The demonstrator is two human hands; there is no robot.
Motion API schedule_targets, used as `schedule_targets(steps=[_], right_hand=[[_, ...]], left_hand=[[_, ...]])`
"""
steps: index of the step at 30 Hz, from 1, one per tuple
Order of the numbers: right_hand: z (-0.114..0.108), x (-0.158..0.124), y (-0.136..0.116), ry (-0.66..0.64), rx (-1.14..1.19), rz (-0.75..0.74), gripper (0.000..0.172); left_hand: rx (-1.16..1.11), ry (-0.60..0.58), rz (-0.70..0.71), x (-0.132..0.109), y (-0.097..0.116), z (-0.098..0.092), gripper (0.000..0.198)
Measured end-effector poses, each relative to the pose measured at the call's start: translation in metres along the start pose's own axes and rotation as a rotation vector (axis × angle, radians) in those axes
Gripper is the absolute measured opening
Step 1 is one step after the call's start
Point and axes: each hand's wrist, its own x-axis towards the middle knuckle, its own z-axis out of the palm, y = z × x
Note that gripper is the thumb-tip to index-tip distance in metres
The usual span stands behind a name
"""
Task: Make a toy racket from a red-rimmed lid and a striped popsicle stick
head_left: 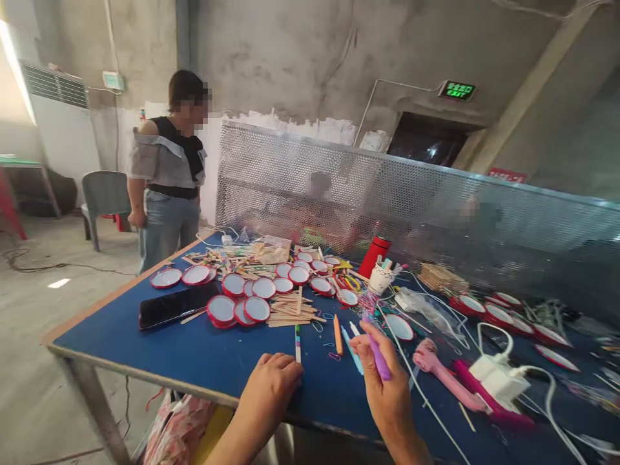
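Observation:
My left hand (271, 387) rests knuckles-up on the blue table (194, 352), its fingers curled over the near end of a thin multicoloured stick (297, 341). My right hand (382, 381) is closed around a purple stick (378, 356), held upright above the table. An orange stick (338, 334) and a light blue stick (352, 342) lie flat between my hands. Just beyond them lie several red-rimmed round lids (256, 309) and a pile of plain wooden craft sticks (290, 310).
A black phone (177, 303) lies at the table's left. A red bottle (374, 255), a white cup (381, 278), a pink glue gun (448, 378) and a white power adapter (498, 378) with cables sit to the right. A perforated metal screen (411, 200) backs the table. A person (167, 174) stands at the far left corner.

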Motion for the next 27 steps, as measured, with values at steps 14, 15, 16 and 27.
schedule_targets(steps=[14,15,16,27], right_hand=[[-0.032,0.067,0.041,-0.248,-0.251,0.045,0.024],[-0.03,0.069,0.049,-0.316,-0.343,-0.014,0.027],[-0.029,0.07,0.057,-0.383,-0.433,-0.072,0.033],[0.001,0.081,0.086,-0.772,-0.831,-0.213,0.041]], left_hand=[[-0.019,0.114,0.133,0.002,-0.022,0.013,0.019],[-0.023,0.123,0.14,0.002,-0.023,0.013,0.02],[-0.029,0.129,0.153,0.002,-0.023,0.014,0.021],[-0.081,0.249,0.238,-0.002,-0.028,0.028,0.023]])
